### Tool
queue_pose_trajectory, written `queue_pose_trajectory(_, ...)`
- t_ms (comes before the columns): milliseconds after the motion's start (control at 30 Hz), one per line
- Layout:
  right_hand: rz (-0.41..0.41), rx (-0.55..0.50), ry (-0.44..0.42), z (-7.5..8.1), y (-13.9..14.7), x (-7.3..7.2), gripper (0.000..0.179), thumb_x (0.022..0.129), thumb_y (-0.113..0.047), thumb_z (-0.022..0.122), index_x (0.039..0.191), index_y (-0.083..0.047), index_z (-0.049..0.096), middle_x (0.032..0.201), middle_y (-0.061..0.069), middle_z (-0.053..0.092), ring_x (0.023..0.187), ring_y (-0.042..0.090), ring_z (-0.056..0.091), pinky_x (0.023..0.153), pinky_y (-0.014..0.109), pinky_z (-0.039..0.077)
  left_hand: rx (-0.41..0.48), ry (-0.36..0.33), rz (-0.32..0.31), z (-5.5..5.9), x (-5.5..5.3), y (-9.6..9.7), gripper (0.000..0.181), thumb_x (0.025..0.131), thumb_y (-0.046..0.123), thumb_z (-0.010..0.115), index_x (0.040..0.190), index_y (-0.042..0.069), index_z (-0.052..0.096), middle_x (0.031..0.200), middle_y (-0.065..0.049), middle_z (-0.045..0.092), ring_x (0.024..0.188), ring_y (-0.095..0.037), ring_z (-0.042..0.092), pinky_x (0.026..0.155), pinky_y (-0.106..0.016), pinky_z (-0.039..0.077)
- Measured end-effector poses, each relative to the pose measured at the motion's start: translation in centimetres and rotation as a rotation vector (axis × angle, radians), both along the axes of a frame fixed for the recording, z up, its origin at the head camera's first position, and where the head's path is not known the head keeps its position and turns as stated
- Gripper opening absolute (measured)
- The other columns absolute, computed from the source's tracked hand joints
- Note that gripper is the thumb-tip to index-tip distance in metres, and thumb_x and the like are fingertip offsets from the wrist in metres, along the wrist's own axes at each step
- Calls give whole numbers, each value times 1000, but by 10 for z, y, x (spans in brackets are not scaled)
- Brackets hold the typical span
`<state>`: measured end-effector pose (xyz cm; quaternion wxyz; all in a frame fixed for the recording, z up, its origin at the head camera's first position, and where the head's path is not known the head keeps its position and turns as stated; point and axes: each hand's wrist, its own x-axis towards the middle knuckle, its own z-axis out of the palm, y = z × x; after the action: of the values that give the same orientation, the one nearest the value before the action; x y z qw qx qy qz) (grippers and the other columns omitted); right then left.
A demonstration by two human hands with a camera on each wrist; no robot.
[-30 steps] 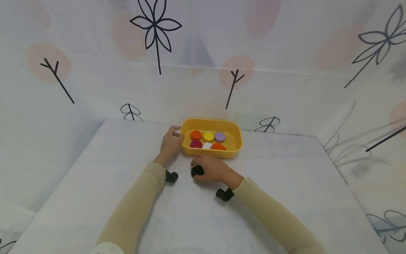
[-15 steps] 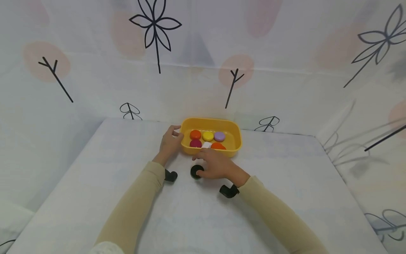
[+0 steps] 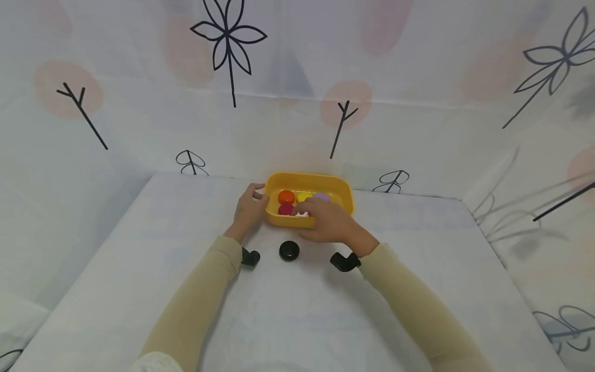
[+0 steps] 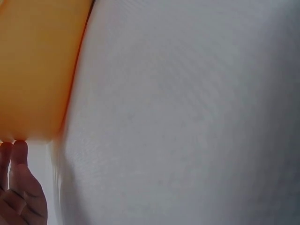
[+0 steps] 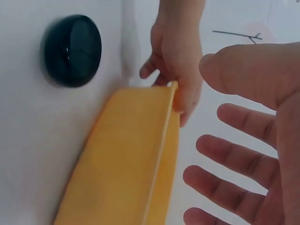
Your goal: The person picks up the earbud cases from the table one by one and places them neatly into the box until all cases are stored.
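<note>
A yellow rectangular tub (image 3: 309,180) stands near the table's back edge. Rounded discs lie inside, including a red-orange one (image 3: 286,197) and a dark red one (image 3: 285,209); others are partly covered by my right hand (image 3: 327,219). That hand hovers over the tub's front rim, and in the right wrist view its fingers (image 5: 234,187) are spread with nothing between them. My left hand (image 3: 248,209) touches the tub's left end, fingertips (image 4: 19,146) against the wall. In front of the tub, a glossy dark green, nearly black disc (image 3: 289,251) lies on the table.
The white-covered table (image 3: 279,320) meets a patterned cloth backdrop (image 3: 297,124) right behind the tub. Small black devices are worn at both wrists, the left one (image 3: 251,258) beside the dark disc and the right one (image 3: 345,262) further right.
My right hand has let go of the dark disc, leaving it on the table, and has moved up and right over the tub's front rim. The left hand has stayed in place.
</note>
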<state>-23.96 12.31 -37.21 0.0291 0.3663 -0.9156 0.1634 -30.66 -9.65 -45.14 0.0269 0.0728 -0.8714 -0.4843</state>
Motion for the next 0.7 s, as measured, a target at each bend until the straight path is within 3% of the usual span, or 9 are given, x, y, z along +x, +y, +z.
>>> queue_pose_trajectory(267,-44,3,-44,5,12,-16,37,73,-39,62,106,-22,58,102,-7,58,93,12,50,82,31,44,7,-1,-2,-1,0,-1,40,80,37,47,120,33,44,98,2,51,77,-18,51,64,-27,47)
queue_pose_trajectory(467,-120,37,-105,1,21,-31,42,73,-44,61,108,-21,57,100,-4,56,91,16,52,77,32,45,4,-7,-6,-2,-2,0,39,81,37,47,120,34,43,98,2,51,78,-18,51,65,-27,48)
queue_pose_trajectory(700,-123,67,-130,-1,25,-47,47,72,-44,63,110,-16,58,106,4,58,96,22,51,81,35,44,-5,-12,3,-4,-3,0,40,81,38,47,120,34,42,99,2,51,80,-18,50,68,-27,48)
